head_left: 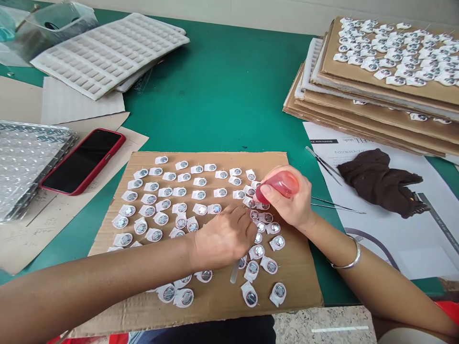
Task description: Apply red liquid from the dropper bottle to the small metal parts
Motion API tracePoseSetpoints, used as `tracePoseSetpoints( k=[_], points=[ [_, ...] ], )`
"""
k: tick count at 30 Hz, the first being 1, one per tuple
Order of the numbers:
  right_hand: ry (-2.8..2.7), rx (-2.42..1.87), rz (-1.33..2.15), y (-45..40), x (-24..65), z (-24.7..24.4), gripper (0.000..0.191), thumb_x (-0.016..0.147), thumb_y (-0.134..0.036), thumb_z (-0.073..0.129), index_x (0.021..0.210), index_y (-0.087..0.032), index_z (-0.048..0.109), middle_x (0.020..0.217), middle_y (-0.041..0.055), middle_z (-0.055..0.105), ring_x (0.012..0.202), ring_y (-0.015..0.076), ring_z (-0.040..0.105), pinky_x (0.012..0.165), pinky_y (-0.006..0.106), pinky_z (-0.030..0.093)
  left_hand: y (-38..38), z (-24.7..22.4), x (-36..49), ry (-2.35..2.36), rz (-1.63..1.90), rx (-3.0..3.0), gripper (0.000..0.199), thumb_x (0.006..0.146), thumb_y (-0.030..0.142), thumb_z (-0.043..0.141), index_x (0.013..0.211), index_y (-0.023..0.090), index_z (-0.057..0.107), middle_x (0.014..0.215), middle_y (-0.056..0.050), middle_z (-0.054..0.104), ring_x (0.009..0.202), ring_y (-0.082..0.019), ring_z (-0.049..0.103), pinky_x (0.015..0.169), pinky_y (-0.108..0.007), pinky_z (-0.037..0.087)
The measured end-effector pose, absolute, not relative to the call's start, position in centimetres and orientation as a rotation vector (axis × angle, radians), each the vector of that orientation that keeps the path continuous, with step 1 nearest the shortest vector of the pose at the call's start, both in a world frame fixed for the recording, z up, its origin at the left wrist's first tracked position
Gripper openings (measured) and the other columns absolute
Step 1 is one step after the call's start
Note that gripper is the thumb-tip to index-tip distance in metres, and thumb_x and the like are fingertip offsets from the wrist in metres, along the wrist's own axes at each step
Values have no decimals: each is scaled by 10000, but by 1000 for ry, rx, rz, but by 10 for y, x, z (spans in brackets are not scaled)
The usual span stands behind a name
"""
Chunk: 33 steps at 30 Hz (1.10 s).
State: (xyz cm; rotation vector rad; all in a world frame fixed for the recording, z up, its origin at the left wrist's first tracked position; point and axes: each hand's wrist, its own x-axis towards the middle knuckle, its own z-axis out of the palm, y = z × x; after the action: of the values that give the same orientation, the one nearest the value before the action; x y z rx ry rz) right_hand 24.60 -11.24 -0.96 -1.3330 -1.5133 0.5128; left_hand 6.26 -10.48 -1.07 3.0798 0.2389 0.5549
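My right hand (289, 198) is closed around a soft red squeeze bottle (281, 184), tilted with its tip pointing down and left over the small parts. Beside it, my left hand (225, 234) is pinched low over the cardboard sheet (294, 282). A flat metal end, which looks like the tail of tweezers (234, 272), sticks out beneath that hand; its tips are hidden. Rows of small round silver parts on white tabbed backings (180, 191) cover the sheet. Several of them lie right under my fingers, partly hidden.
Two more pairs of tweezers (324, 165) and a dark cloth (380, 179) lie on printed paper at the right. Behind them rises a stack of loaded cardboard sheets (330, 76). On the left are a red-cased phone (84, 160), white foam trays (111, 52) and a clear plastic box (60, 21).
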Motion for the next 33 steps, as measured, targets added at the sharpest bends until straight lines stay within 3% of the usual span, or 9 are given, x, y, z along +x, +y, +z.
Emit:
tracePoseSetpoints(
  k=[33],
  points=[
    [-1509,-1338,431,-112,247,-10,135,731,-301,674,757,-221,567,714,20,635,649,163,590,603,342,482,-104,-10,61,237,518,3081,254,831,6,369,678,106,546,678,-104,606,691,-197,581,604,-339,489]
  ],
)
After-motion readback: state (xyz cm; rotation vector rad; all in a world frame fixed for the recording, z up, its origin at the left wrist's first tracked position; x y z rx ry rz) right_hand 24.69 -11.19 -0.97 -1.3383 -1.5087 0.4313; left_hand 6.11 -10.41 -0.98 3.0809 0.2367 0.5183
